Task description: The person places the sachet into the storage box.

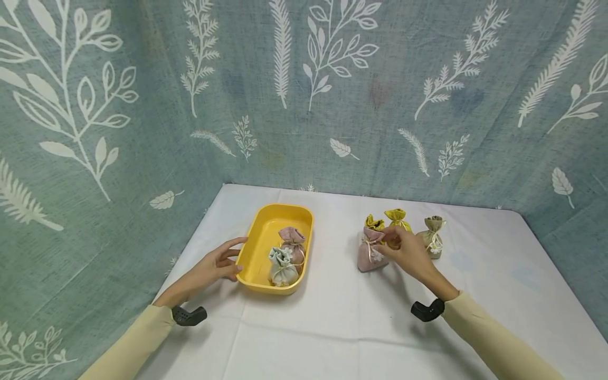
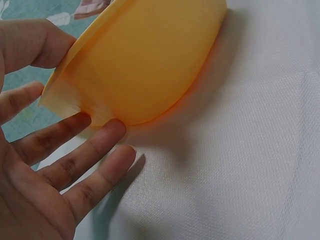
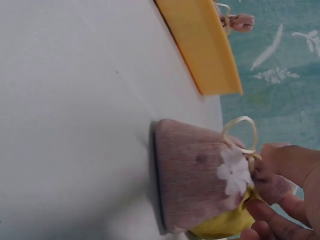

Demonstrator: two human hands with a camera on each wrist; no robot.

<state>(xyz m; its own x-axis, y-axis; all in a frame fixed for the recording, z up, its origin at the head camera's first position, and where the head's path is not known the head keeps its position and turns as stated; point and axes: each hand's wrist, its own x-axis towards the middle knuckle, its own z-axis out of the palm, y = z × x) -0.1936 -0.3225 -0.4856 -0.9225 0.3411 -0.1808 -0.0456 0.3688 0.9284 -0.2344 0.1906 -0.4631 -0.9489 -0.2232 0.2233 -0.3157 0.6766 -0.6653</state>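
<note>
My right hand (image 1: 406, 252) pinches the gathered neck of a dusty-pink drawstring pouch (image 1: 370, 257), which has a white flower and ribbon. In the right wrist view the thumb and fingertips are at the neck, just above the flower (image 3: 234, 171). A yellow pouch (image 3: 225, 224) shows right behind the pink one. My left hand (image 1: 219, 265) touches the left side of a yellow tray (image 1: 252, 287), fingers spread and fairly straight along its outside, thumb at the rim. Inside the tray, a pale grey-green pouch (image 1: 283, 272) and another pink pouch (image 1: 295, 248) stand close together.
Beyond my right hand are a second yellow pouch (image 1: 398, 216) and an olive-beige pouch (image 1: 432, 237). A white cloth (image 1: 304, 343) covers the table. Green leaf-patterned fabric (image 1: 285, 132) hangs along its back and sides.
</note>
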